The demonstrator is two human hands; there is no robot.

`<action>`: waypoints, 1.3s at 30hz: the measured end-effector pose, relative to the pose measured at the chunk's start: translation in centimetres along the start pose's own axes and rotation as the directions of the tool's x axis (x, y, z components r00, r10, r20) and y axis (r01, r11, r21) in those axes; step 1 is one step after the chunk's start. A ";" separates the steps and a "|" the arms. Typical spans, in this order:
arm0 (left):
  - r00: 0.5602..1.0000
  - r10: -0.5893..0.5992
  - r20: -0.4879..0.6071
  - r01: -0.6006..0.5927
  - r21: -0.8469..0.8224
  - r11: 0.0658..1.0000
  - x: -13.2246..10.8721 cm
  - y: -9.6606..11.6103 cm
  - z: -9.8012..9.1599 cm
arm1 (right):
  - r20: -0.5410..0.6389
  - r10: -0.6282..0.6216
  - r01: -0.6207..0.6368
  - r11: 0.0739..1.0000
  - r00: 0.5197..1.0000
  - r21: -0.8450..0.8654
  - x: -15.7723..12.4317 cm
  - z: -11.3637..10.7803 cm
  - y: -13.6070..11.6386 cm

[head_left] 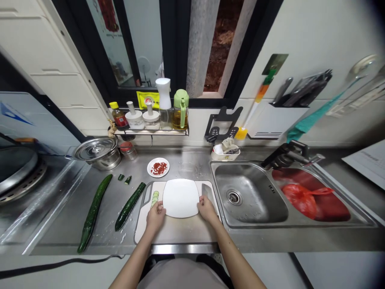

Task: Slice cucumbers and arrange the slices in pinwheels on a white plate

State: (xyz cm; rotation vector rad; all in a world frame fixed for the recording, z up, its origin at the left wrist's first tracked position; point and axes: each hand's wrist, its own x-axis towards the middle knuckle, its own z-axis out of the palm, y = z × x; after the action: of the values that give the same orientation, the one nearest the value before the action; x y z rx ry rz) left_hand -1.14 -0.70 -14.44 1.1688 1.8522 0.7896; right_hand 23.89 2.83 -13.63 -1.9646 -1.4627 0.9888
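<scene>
A white square plate (181, 197) rests on a pale cutting board (177, 230) at the counter's front edge. My left hand (155, 216) grips the plate's near left corner and my right hand (207, 208) grips its near right corner, fingers curled on the rim. Several cucumber slices (155, 197) lie on the board just left of the plate. A knife blade (208, 192) lies on the board to the plate's right, partly hidden by my right hand.
Two whole cucumbers (94, 212) (130, 204) and two cut ends (124, 178) lie left of the board. A small dish of red bits (158, 167) sits behind it. A lidded pot (98, 151), a condiment rack (152, 120) and a double sink (252, 196) holding a red bag (302, 198) surround.
</scene>
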 end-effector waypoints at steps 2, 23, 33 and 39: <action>1.000 0.003 0.006 -0.003 0.040 0.999 -0.5 0.0 -0.2 | 0.017 0.017 -0.016 1.000 1.000 -0.007 -0.4 0.1 0.1; 1.000 -0.003 0.020 0.000 0.136 0.991 -2.5 -0.2 -0.3 | 0.091 0.128 -0.093 0.942 0.988 -0.322 -2.6 -0.3 -1.4; 0.994 0.066 -0.083 -0.043 0.248 0.968 -3.0 -0.7 -3.7 | -0.002 -0.021 0.019 0.915 1.000 -0.402 -4.1 -2.2 -2.1; 0.986 0.040 -0.164 0.043 0.473 0.880 -3.0 -1.6 -5.5 | -0.063 -0.070 0.046 0.947 0.996 -0.319 -4.9 -2.7 -1.1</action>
State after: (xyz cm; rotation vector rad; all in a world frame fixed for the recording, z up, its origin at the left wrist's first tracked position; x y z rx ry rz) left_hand -5.79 -4.58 -12.15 1.4344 2.2717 0.4468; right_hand 24.59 -1.42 -9.87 -2.1379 -1.7138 0.6799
